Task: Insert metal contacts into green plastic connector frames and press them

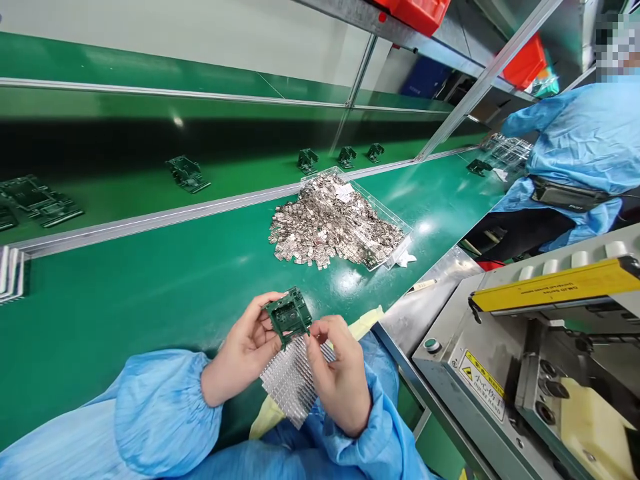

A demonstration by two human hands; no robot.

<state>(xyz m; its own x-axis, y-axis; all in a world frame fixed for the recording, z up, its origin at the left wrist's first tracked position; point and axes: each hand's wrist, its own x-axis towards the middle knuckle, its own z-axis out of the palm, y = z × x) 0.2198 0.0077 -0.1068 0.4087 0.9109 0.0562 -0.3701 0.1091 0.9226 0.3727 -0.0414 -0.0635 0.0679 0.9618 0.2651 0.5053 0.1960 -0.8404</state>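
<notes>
My left hand [245,350] holds a small green circuit board [289,317] upright between its fingers and thumb. My right hand [340,373] is close beside it, with fingertips at the board's lower edge. A silver ribbed sheet of small metal pieces [293,380] hangs between my hands and seems gripped by my right hand, though the fingers partly hide it. Farther ahead, a clear plastic tray [385,217] holds a heaped pile of small silver metal pieces [333,223] on the green bench surface [125,320].
A metal rail [150,217] separates my bench from a farther green belt carrying several green boards. A co-worker in a blue gown [575,153] stands at the right. A grey machine with a yellow bar [555,287] is at my lower right. Red bins [415,13] sit on an overhead shelf.
</notes>
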